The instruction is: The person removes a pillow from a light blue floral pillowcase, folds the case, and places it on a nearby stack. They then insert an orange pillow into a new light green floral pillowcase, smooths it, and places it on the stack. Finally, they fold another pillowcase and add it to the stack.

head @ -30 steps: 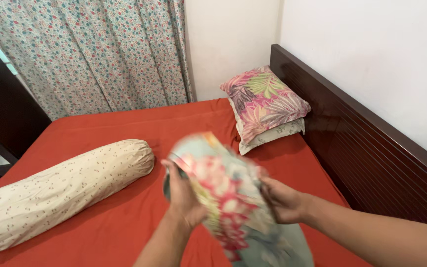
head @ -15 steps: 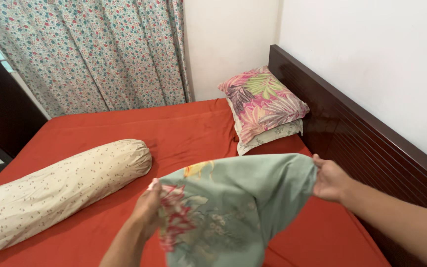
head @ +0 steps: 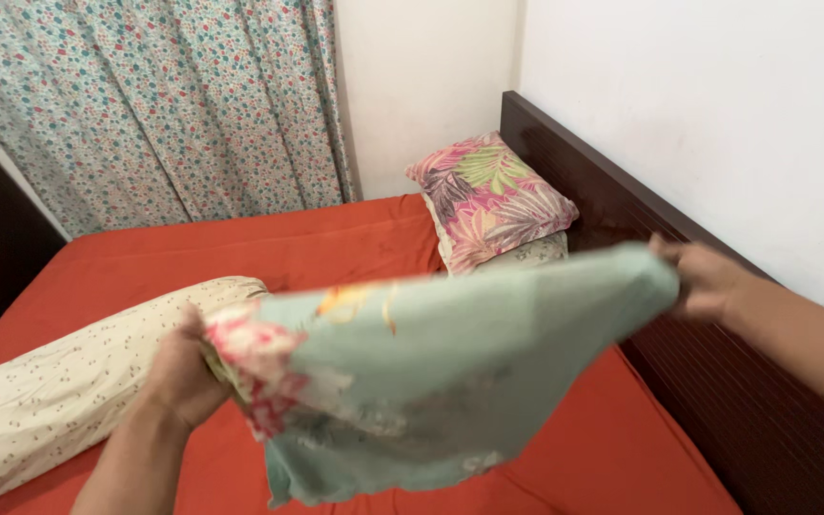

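Observation:
I hold a pale green pillowcase [head: 441, 367] with red and pink flowers stretched out in the air above the bed. My left hand [head: 181, 372] grips its flowered left corner, low and near the bolster. My right hand [head: 703, 278] grips the right corner, raised higher and close to the headboard. The cloth hangs slack between them and hides part of the orange sheet below.
The bed has an orange sheet [head: 269, 248]. A long cream bolster [head: 40, 391] lies at the left. Two stacked pillows [head: 493, 202], the top one leaf-patterned, rest against the dark wooden headboard [head: 717, 381]. A flowered curtain [head: 164, 105] hangs behind.
My hands have pulled apart, left going left and right going up to the right, and the bunched pillowcase has spread wide between them. The view has shifted slightly.

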